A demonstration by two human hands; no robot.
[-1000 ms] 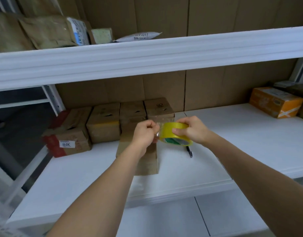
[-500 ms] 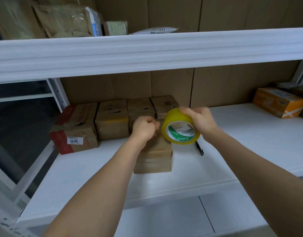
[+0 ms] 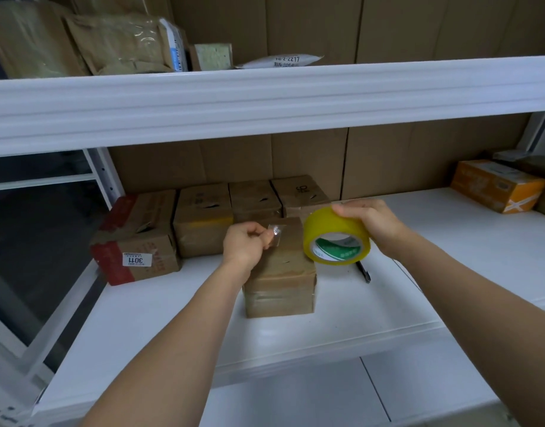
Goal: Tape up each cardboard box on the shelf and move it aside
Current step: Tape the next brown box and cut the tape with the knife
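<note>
head view: left hand (image 3: 245, 246) has pulled tape end (image 3: 274, 234) off the roll (image 3: 336, 237).

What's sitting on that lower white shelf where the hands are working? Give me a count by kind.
Brown cardboard boxes: 5, four in a back row and one in front
Orange cardboard box: 1
Yellow roll of tape: 1, held in the right hand
Dark pen: 1
Total: 8
Darker items at the far right edge are too unclear to count.
</note>
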